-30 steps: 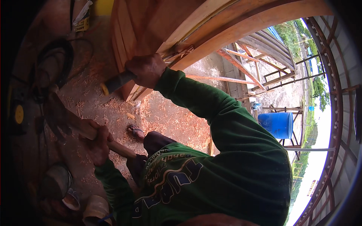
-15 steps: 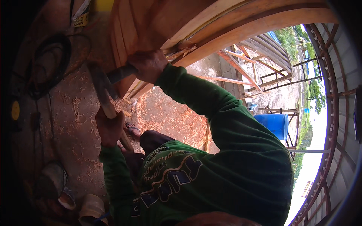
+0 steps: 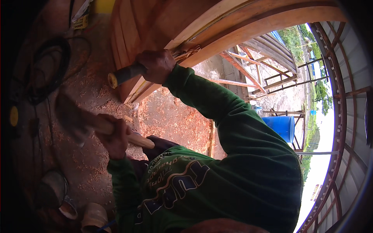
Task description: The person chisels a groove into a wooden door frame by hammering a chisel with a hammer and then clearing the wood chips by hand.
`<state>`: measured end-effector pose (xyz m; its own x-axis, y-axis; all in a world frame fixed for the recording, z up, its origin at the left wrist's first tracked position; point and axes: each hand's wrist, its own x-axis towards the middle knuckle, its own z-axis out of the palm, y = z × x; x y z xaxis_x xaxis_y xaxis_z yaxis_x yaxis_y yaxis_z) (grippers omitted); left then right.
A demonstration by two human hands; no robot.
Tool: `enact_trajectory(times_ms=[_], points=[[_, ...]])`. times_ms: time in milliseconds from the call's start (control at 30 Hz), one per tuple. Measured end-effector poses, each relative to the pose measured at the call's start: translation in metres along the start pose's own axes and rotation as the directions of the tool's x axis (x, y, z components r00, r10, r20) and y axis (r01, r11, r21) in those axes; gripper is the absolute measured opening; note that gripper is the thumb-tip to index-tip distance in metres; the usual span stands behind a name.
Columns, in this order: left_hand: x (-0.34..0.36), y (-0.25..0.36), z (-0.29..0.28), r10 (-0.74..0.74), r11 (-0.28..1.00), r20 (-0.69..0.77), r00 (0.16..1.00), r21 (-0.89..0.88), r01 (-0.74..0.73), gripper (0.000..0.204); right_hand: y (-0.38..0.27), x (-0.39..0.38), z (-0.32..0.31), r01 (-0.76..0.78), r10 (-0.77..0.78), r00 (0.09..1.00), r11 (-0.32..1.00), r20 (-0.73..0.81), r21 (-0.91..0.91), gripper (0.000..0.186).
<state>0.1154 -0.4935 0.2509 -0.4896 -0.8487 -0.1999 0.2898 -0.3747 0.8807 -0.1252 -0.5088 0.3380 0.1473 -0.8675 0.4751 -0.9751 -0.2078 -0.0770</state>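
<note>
My right hand [image 3: 157, 66] is wrapped round the dark handle of a chisel [image 3: 126, 74], whose yellow-capped end points left; its blade end is at the edge of a wooden workpiece [image 3: 136, 31], beside curled shavings [image 3: 188, 52] in a groove. Lower and to the left, my left hand [image 3: 114, 138] grips a hammer [image 3: 101, 124] by its wooden handle. The hammer's dark head is blurred and stands apart from the chisel.
A coiled black hose or cable [image 3: 48, 70] lies at the left. Shavings cover the floor [image 3: 175, 124]. Buckets [image 3: 93, 215] stand at the lower left. Beyond the workpiece are timber frames [image 3: 248, 70] and a blue drum [image 3: 281, 128] at the right.
My left hand raised the hammer to the chisel's end half a second ago and has since drawn it down and back leftward. My right hand and chisel shifted slightly.
</note>
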Motion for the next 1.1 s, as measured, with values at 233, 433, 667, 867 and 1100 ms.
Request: enact_trajectory(times_ms=[233,433,667,867,1100], points=[[0.017,-0.06,-0.031,-0.102,0.947,0.077,0.992,-0.298,0.12,0.015,0.011,-0.01,0.0,0.001,0.001,0.999,0.999,0.037,-0.046,0.007],[0.005,-0.021,-0.02,0.114,0.862,0.167,0.979,0.473,-0.181,0.034,0.004,-0.022,-0.006,0.05,-0.047,0.996,0.998,0.07,-0.042,0.008],[-0.053,-0.032,-0.091,-0.033,0.806,0.035,0.999,0.592,0.006,0.032,-0.057,-0.077,-0.057,-0.236,0.16,0.862,0.967,0.481,0.101,0.009],[-0.074,-0.02,-0.089,-0.093,0.85,-0.116,0.989,0.508,0.139,0.021,-0.053,-0.072,-0.059,-0.149,0.091,0.922,0.981,0.376,0.126,0.02],[-0.062,-0.002,-0.073,-0.004,0.855,-0.089,0.996,0.516,0.05,0.015,-0.023,-0.026,0.017,0.018,-0.03,0.981,0.998,0.194,0.062,0.02]])
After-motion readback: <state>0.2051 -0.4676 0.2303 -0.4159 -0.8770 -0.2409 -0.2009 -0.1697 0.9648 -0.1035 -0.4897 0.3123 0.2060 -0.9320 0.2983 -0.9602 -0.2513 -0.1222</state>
